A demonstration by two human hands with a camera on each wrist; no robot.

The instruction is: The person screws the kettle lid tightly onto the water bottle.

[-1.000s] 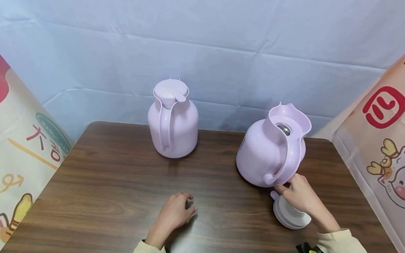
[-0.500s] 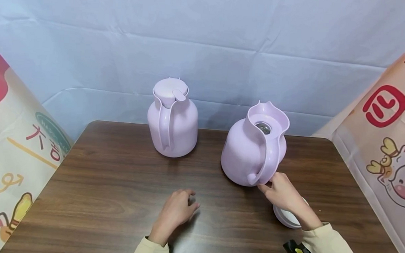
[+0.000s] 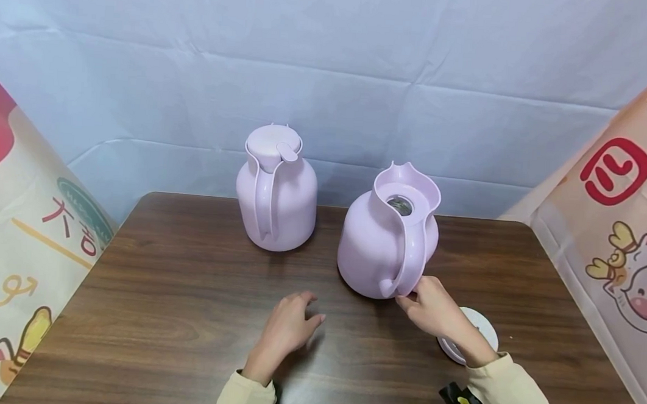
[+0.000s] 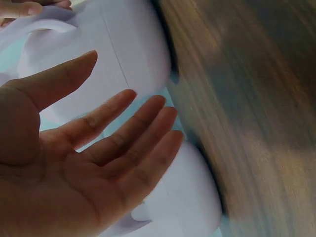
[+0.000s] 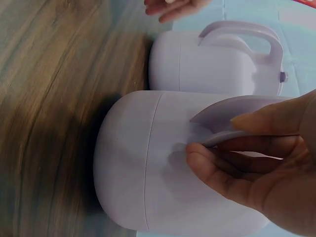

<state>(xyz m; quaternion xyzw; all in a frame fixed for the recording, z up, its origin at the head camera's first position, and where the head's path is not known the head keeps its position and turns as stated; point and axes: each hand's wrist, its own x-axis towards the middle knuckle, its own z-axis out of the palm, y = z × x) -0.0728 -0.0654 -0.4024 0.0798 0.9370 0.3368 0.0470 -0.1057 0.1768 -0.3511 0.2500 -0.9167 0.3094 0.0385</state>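
As right hand [image 3: 432, 306] grips handle [image 3: 414, 255], jug [image 3: 366, 247] beyond

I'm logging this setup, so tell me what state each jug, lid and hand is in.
Open jug: uncovered, gripped by its handle.
Lidded jug: covered, upright on the table.
Loose lid: lying on the table, partly hidden.
Left hand: fingers relaxed, holding nothing.
Right hand: gripping the open jug's handle.
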